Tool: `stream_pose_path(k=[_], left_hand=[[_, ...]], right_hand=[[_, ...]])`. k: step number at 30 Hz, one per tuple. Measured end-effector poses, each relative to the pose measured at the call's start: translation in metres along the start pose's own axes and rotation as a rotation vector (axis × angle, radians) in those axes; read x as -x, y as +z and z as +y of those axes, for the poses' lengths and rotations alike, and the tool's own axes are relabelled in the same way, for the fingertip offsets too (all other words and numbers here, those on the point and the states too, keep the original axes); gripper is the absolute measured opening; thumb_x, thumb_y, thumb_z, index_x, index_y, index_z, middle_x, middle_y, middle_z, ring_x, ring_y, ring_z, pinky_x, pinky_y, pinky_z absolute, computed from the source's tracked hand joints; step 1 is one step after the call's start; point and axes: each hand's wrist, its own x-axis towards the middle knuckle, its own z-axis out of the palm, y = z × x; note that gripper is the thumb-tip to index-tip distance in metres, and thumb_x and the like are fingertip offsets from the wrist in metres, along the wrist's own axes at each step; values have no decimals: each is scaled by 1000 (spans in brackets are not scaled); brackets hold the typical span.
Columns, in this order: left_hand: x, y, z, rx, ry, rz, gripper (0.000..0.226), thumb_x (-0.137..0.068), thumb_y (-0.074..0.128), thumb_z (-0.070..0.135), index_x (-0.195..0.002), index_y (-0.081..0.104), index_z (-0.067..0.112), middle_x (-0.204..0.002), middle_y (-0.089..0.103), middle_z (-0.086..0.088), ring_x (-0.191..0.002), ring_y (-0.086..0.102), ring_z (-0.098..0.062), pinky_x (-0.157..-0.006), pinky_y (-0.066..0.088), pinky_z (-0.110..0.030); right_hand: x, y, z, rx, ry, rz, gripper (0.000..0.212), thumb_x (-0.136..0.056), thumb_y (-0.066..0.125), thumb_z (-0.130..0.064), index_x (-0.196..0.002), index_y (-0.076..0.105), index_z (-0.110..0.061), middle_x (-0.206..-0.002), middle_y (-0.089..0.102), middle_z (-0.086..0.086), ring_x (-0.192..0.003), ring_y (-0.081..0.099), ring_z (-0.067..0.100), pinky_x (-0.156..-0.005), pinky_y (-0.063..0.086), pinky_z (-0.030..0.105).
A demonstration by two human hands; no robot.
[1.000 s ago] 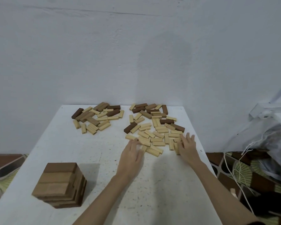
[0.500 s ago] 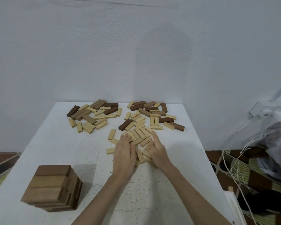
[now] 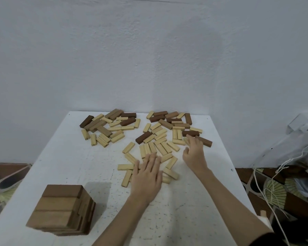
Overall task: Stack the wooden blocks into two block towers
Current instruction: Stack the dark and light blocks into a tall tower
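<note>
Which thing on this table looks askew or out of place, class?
The tower near the left corner: its lower layers jut out unevenly on the right side. The loose blocks lie scattered flat, which fits an unfinished stacking job.

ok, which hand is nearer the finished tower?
Left. The left hand lies flat on pale blocks right of the tower; the right hand is farther right, at the far blocks.
</note>
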Motion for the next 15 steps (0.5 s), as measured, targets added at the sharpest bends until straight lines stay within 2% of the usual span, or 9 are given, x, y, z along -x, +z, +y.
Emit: stream_pose_path(k=[1, 3, 5, 7, 9, 11, 13, 15], left_hand=[[3, -1, -5, 9, -45, 7, 75, -79, -25, 46, -149, -10, 26, -153, -20, 10, -137, -24, -5, -113, -13, -38], [7, -5, -11, 3, -137, 52, 79, -76, -22, 42, -150, -6, 22, -156, -15, 9, -139, -22, -6, -113, -14, -38], [9, -8, -13, -7, -219, 89, 69, -86, -9, 39, -151, 1, 20, -159, -6, 5, -144, -13, -11, -114, -12, -42], [6, -11, -13, 36, -273, 138, 57, -95, 7, 34, -150, 11, 18, -159, 4, 2, -146, -5, -16, -116, -7, -43], [0, -14, -12, 120, -298, 192, 64, -91, 1, 39, -147, 23, 17, -157, 15, -1, -146, 4, -20, -118, -1, -43], [-12, -14, -12, 165, -266, 229, 75, -86, -6, 44, -146, 29, 16, -156, 20, -3, -146, 9, -21, -118, 1, -43], [-28, -14, -9, 183, -204, 198, 72, -89, -6, 45, -149, 20, 17, -158, 10, -1, -146, 0, -17, -116, -6, -38], [-44, -14, -6, 189, -150, 137, 59, -98, 4, 44, -151, 9, 19, -159, 0, 2, -145, -9, -14, -115, -9, -36]], right_hand=[[3, 4, -4, -38, -12, -10, 52, -79, 47, 16, -130, 49, 6, -117, 56, 23, -115, 45, 38, -98, 41, 43], [11, 9, -14, -120, -61, -39, 49, -82, 47, 14, -129, 51, 1, -116, 57, 16, -110, 49, 27, -95, 45, 36], [16, 9, -23, -208, -104, -34, 42, -85, 47, 10, -126, 55, -1, -113, 61, 10, -106, 55, 20, -91, 48, 29], [13, 7, -25, -246, -97, 1, 39, -86, 48, 9, -123, 57, 0, -113, 61, 10, -108, 56, 21, -93, 47, 30], [4, 6, -19, -172, -56, 3, 42, -87, 48, 8, -129, 52, 2, -126, 55, 16, -122, 45, 28, -106, 38, 37], [-5, 5, -14, -129, -7, -104, 48, -94, 43, 2, -142, 38, -1, -149, 34, 14, -141, 24, 28, -114, 17, 30], [-13, 9, -9, -94, -75, -184, 49, -99, 38, -5, -147, 30, -7, -157, 18, 10, -147, 9, 23, -116, 7, 26], [-21, 17, -6, -5, -179, -223, 48, -102, 36, -13, -149, 26, -10, -159, 12, 8, -148, 2, 22, -120, 4, 36]])
